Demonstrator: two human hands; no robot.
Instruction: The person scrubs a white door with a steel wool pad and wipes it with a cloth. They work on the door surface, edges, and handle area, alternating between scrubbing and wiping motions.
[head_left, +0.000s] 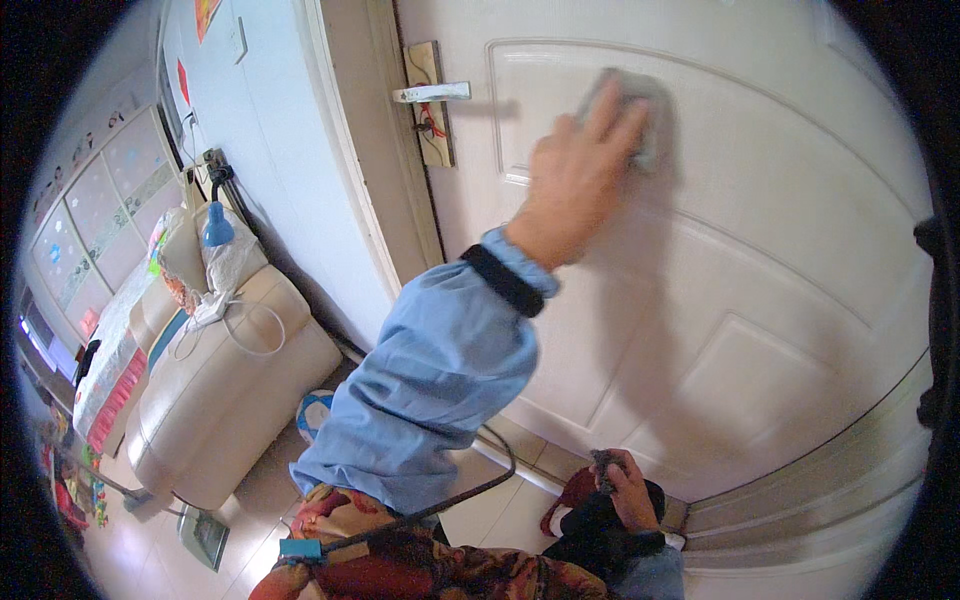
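My left hand (577, 176) is spread flat over a grey cloth or pad (658, 101) against the upper panel of a white door (750, 187). Both hand and cloth are blurred, so the cloth's exact kind cannot be told. To the left of it sits the door's lever handle (435, 91) on a worn backplate (442, 150), with red string tied around the key area. Low at the right, my right hand (630, 491) grips a dark grey crumpled wad (606, 471), possibly a rag or scouring pad. Blue sleeve covers (450, 337) with dark cuffs are on my arms.
A door frame (375, 150) borders the door's left edge. Beyond it stand a cream sofa (225, 390) with a blue desk lamp (217, 226) and white cable, a blue-and-white ball (313, 414) and a dustpan (202, 536). A black cord (495, 480) crosses near my waist.
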